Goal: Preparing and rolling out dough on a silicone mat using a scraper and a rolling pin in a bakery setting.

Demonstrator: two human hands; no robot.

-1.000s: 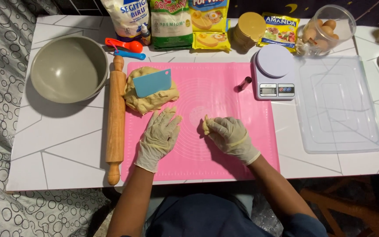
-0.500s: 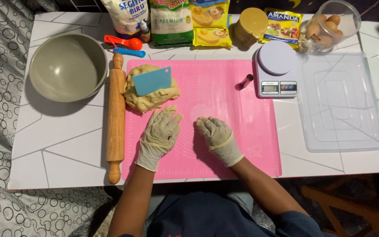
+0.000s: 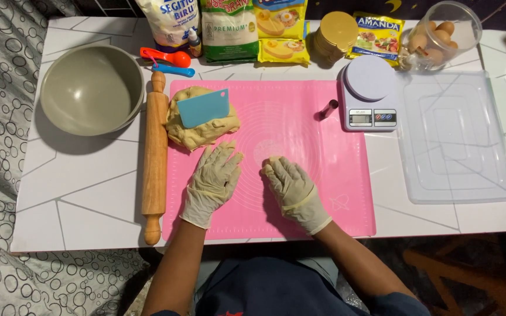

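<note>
While the left hand [image 3: 213, 178] lies flat and open on the pink mat [image 3: 300, 126], the right hand [image 3: 291, 188] cups a small dough piece [image 3: 272, 160] mid-mat; soft, probably sticky, best pinched gently at its sides.

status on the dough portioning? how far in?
Early. Done: dough lump sits on the pink mat, blue scraper on top. In hand: right hand presses one small piece; left hand flat beside. Left: clear tray holds nothing, lump mostly whole.
</note>
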